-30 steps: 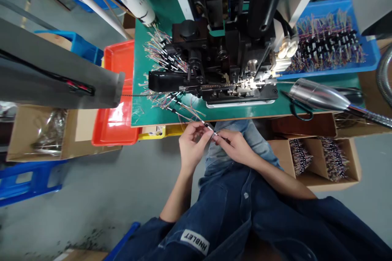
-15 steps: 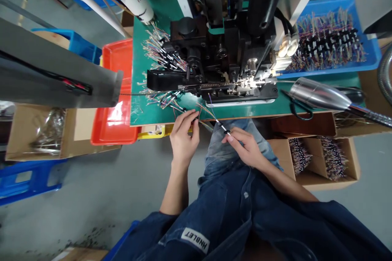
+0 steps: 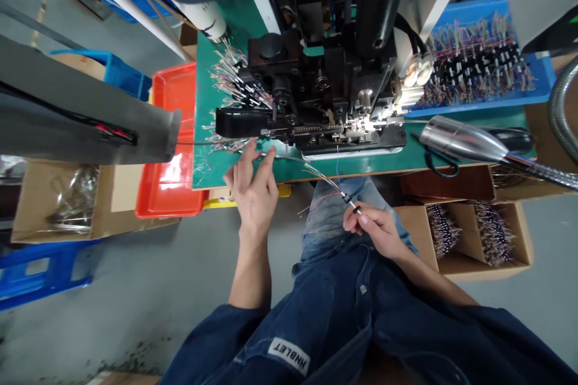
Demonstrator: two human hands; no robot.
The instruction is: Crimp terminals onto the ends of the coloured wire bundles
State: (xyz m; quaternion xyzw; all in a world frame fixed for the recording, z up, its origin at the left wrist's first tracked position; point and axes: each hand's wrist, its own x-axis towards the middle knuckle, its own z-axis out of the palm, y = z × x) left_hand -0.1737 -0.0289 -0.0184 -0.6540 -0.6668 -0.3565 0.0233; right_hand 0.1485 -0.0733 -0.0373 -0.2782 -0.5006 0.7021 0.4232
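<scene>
My right hand pinches a short wire harness by its black-and-white end, just over my lap. Its thin coloured wires fan out up and to the left, and some hang loose below. My left hand reaches over the front edge of the green tabletop with fingers apart. Its fingertips are at the near side of a pile of similar harnesses, partly hidden behind a black machine. I see nothing held in that hand.
A blue bin of harnesses stands right of the machine. A metal nozzle and black-handled scissors lie at the table's right. Red trays sit left. A divided carton holds more harnesses below right.
My left hand has moved left and up to the harness pile, its fingers spreading. My right hand has shifted slightly right and down, still with the harness.
</scene>
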